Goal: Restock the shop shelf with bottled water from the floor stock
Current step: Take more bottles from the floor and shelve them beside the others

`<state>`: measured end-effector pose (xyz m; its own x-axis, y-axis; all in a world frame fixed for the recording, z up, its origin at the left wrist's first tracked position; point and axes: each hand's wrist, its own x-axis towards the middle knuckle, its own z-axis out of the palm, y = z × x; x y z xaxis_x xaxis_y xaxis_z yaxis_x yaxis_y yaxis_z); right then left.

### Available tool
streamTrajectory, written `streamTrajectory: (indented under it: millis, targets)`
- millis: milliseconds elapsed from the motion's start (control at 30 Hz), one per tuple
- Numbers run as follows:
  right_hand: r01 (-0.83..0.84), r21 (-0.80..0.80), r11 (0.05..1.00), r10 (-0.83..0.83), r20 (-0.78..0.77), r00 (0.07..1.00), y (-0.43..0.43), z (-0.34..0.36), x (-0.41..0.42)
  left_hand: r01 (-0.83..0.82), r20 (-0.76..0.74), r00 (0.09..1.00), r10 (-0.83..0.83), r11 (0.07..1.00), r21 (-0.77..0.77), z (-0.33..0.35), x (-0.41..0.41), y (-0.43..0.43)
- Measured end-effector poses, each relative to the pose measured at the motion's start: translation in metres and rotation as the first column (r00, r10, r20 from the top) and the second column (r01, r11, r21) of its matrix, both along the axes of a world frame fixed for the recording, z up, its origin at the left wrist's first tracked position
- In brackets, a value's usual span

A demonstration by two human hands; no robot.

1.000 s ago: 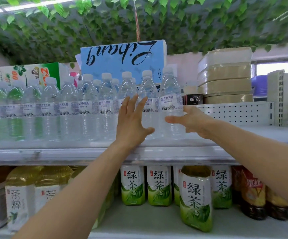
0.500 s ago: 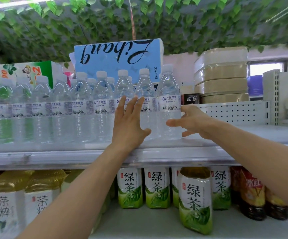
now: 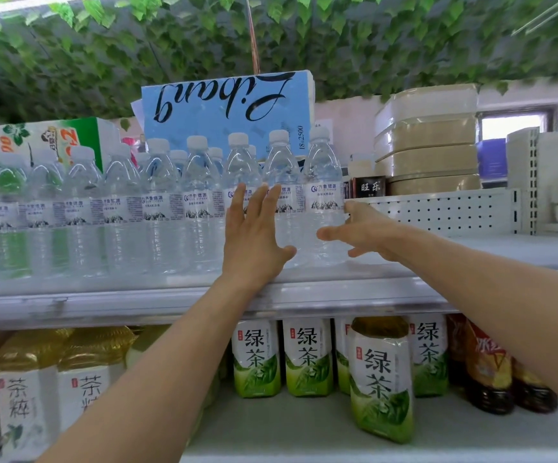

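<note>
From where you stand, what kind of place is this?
Probably a small shop: a metal shelf carries a row of identical water bottles, with green tea bottles lined up on the shelf below.

Place: was a small shop, prob. a grocery.
Upper shelf [image 3: 104, 305]: identical water bottles [image 3: 157, 208] stood packed along its front edge.
Lower shelf [image 3: 287, 429]: green tea packs [image 3: 307, 359] mid, dark drinks [image 3: 487, 372] at right edge.
Back: perforated panel [image 3: 437, 212], std. shop fitting.

Leafy ceiling [image 3: 337, 35] (green vines), pale wall [image 3: 347, 111], bright window [image 3: 511, 127]
</note>
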<state>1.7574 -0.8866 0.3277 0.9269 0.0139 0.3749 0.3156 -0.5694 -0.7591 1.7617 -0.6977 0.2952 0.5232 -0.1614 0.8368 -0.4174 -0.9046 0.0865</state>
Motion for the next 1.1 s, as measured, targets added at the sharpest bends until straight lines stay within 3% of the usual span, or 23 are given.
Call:
streamTrajectory:
  millis: [100,200,367,567,733,900,1100]
  targets:
    - [0.043,-0.074,0.996,-0.042,0.006,0.999,0.003,-0.001,-0.006,-0.011,0.012,1.000,0.011,1.000,0.020,0.000,0.000,0.001]
    - [0.154,-0.217,0.964,-0.118,0.170,0.978,0.005,-0.007,-0.016,0.007,0.038,0.999,-0.007,1.000,-0.001,0.000,-0.004,0.003]
    - [0.513,-0.370,0.775,-0.221,0.603,0.767,0.003,-0.027,-0.062,0.085,0.264,0.961,-0.081,0.996,-0.003,-0.011,-0.026,0.007]
    - [0.575,-0.425,0.699,-0.117,0.725,0.679,-0.029,-0.082,-0.112,0.091,0.225,0.969,-0.099,0.995,0.046,-0.065,-0.074,-0.013]
    - [0.576,-0.439,0.690,-0.083,0.742,0.665,-0.076,-0.137,-0.149,0.159,0.170,0.969,-0.180,0.978,0.135,-0.123,-0.119,-0.060]
    - [0.468,-0.545,0.696,-0.055,0.609,0.791,-0.136,-0.189,-0.178,0.218,0.037,0.972,-0.230,0.952,0.214,-0.176,-0.147,-0.116]
    - [0.351,-0.652,0.672,-0.109,0.382,0.918,-0.217,-0.253,-0.209,0.237,-0.229,0.954,-0.194,0.955,0.181,-0.247,-0.177,-0.195]
